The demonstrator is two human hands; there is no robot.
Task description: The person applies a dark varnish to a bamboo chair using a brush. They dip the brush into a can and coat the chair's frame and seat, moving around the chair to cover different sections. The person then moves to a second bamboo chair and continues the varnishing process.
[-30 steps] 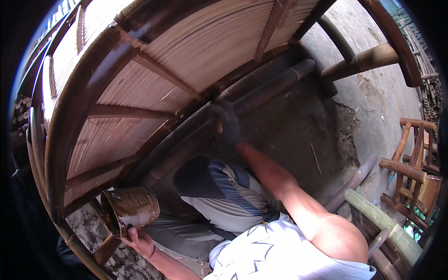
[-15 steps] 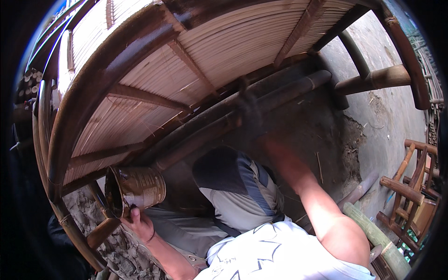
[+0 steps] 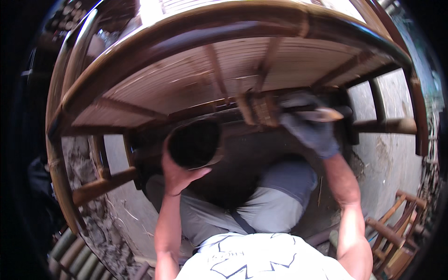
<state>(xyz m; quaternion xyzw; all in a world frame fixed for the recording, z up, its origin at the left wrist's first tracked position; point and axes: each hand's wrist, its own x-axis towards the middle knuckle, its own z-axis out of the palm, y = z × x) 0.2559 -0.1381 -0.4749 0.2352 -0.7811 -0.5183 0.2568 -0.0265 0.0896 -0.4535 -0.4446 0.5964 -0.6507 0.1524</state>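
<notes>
Overhead, the bamboo chair frame [image 3: 196, 79] arched above my lap, its slatted underside glossy brown. My left hand [image 3: 176, 173] cupped a dark round can [image 3: 193, 143], its mouth facing me. At two o'clock, my gloved right hand [image 3: 309, 125] gripped a brush [image 3: 261, 108], probably, lying crosswise, bristles toward nine o'clock.
</notes>
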